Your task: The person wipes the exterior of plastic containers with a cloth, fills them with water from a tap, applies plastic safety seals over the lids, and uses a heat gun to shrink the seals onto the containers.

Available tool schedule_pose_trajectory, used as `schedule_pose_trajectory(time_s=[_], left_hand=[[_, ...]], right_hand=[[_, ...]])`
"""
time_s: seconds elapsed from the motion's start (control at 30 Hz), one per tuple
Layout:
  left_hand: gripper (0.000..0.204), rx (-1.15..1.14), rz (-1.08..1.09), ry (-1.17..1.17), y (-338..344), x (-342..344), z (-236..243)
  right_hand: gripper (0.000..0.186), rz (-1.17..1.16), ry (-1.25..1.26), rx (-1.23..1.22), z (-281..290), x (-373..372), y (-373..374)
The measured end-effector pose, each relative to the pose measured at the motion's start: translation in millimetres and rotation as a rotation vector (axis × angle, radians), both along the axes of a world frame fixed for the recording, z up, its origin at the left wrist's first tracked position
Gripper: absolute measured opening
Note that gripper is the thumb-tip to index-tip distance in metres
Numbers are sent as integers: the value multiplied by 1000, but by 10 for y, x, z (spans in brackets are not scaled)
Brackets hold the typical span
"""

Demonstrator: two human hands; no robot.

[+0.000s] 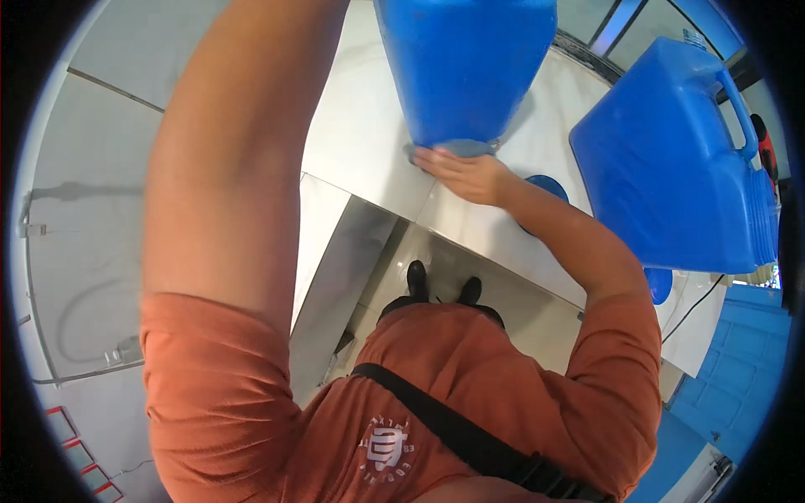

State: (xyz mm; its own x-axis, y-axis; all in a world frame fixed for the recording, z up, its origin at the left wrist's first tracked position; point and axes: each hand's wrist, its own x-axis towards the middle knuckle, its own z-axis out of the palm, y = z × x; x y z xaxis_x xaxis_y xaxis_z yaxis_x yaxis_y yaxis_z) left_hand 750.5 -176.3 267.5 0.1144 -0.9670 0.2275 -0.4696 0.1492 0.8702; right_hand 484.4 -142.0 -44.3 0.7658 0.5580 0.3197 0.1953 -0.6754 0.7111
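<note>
A large blue plastic jug stands at the top of the view on a white tiled counter, its upper part cut off by the edge. My right hand presses a grey-blue cloth against the jug's lower near side, fingers pointing left and closed over it. My left arm reaches up past the top edge, to the left of the jug, so the left hand lies outside the picture. Partly behind my right forearm is a round blue lid.
A second blue jug with a handle and threaded neck sits at the right. Below it are another round blue piece and a black cable. A grey wall with a pipe runs along the left. Window panes rise behind the counter.
</note>
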Motion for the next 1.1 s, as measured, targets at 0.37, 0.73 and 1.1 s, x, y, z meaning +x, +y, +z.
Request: schedule_pose_trajectory(time_s=[0.37,0.73,1.1], left_hand=[[28,-75,-35,-306,-71,19,-54],[53,-157,-280,-428,-3,40,-77],[24,-94,137,-353,62,331,-178]], right_hand=[[43,232,-732,1620,1207,65,-642],[44,469,-460,2210,1588,0,-398],[58,-95,-389,1725,2266,1,-394]])
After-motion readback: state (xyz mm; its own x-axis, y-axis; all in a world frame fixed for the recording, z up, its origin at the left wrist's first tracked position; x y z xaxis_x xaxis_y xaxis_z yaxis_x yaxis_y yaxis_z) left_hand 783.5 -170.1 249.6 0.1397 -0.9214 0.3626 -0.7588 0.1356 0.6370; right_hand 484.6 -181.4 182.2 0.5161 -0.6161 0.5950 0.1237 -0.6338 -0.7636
